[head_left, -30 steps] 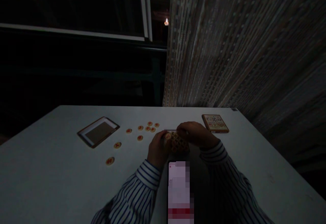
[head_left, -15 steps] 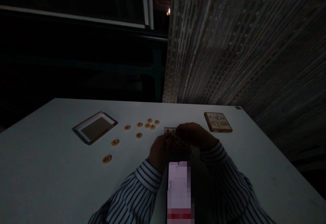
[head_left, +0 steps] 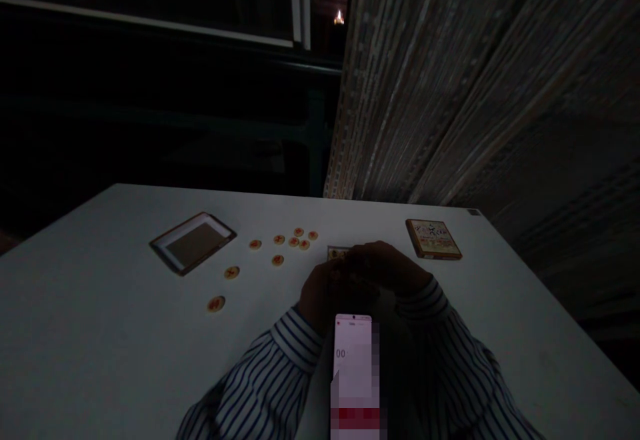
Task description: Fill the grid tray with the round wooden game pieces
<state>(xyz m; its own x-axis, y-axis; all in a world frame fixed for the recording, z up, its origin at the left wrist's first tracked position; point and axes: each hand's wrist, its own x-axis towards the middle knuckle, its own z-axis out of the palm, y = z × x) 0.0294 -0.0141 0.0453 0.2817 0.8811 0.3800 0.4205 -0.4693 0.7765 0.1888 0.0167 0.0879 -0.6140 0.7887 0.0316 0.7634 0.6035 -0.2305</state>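
My left hand (head_left: 315,291) curls in at the near left side of a small tray (head_left: 331,249) holding round Chinese chess pieces. My right hand (head_left: 393,267) arches over the tray from the right, its fingers bent down and close to the left fingertips. Both hands are closed, but deep shadow hides what is between their fingers. Only the tray's far edge and a few pieces show. Left of the hands, several loose Chinese chess pieces (head_left: 278,260) with red characters lie scattered on the white table (head_left: 125,347).
A lit phone (head_left: 353,367) lies close below my hands, between my forearms. At the left is an open shallow box part (head_left: 175,269) with a pale inside. A printed box lid (head_left: 434,239) lies at the right. Behind the table hangs a string curtain (head_left: 400,93).
The view has shifted slightly, so the table's things sit a little higher and further right. Both hands stay over the tray, with the fingers slightly shifted. The loose pieces lie as before.
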